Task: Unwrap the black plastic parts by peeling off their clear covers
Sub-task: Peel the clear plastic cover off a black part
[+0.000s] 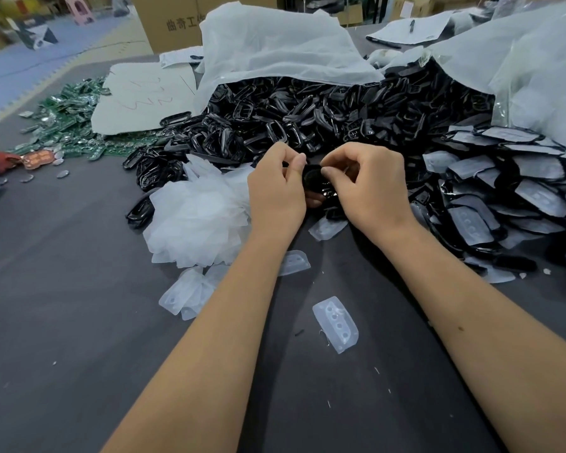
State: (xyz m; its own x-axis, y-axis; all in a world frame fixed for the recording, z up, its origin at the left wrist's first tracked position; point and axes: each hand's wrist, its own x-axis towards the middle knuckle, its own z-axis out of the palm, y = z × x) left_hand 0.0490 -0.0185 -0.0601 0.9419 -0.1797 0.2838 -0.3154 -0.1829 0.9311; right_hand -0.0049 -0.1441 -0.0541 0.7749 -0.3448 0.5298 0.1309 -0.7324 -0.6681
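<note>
Head view: my left hand [276, 188] and right hand [370, 188] pinch one black plastic part [314, 179] at centre frame. Peeled clear covers [200, 217] heap left of my wrists on the grey table [62, 289]. Still-wrapped parts [504, 191] crowd the right, bare black frames [291, 116] behind, green circuit boards [76, 119] upper left.

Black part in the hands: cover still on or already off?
Cannot tell. Both the left hand and right hand pinch the black part; its visible patch looks bare and glossy, but fingers hide most of it.
</note>
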